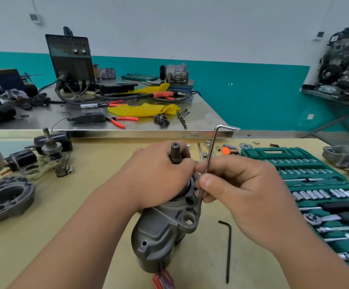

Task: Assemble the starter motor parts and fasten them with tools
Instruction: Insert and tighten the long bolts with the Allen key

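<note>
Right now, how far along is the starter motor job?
Done: the starter motor stands joined into one body, its shaft poking up. In hand: the left hand grips its top while the right hand pinches a silver hex key, tip down at the flange, apparently on a bolt. Left: probably more fastening, and loose parts lie at the table's left.

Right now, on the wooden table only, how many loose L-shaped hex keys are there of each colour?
Silver hex key: 1, pinched by the right hand at the starter motor, which the left hand holds.
Black hex key: 1, lying flat on the wooden table, to the right of the motor.
Total: 2
</note>
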The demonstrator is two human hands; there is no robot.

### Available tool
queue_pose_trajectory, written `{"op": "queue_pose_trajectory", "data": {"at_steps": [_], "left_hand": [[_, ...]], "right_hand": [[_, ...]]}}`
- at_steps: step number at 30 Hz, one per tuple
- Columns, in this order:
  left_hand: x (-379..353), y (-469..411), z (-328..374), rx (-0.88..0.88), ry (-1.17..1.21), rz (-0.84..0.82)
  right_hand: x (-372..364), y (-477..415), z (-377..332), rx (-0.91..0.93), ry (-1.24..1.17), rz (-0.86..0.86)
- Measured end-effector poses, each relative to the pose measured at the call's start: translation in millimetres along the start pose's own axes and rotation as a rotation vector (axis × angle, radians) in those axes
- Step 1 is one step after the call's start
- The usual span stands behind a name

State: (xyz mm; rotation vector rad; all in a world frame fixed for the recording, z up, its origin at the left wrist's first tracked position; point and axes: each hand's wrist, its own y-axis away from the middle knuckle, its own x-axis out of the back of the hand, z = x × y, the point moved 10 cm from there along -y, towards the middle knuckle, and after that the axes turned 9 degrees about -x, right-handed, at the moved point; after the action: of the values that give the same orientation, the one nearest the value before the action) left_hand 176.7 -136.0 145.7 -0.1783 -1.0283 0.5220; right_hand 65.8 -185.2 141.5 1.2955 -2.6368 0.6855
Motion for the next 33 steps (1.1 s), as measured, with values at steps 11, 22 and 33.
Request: {"op": "queue_pose_trajectory", "data": {"at_steps": [11,22,33], "left_hand": [[-3,-2,7,-0.025,-0.016,-0.009],[-12,-8,14,-0.041,-0.072,-0.059],[-17,-19,10,0.011,-0.12,-0.099]], "right_hand": [[2,11,-18,0.122,0.316,0.135],[7,19,-26,0.166,0.388,0.179],[11,15,-17,0.114,0.356,0.104]]}}
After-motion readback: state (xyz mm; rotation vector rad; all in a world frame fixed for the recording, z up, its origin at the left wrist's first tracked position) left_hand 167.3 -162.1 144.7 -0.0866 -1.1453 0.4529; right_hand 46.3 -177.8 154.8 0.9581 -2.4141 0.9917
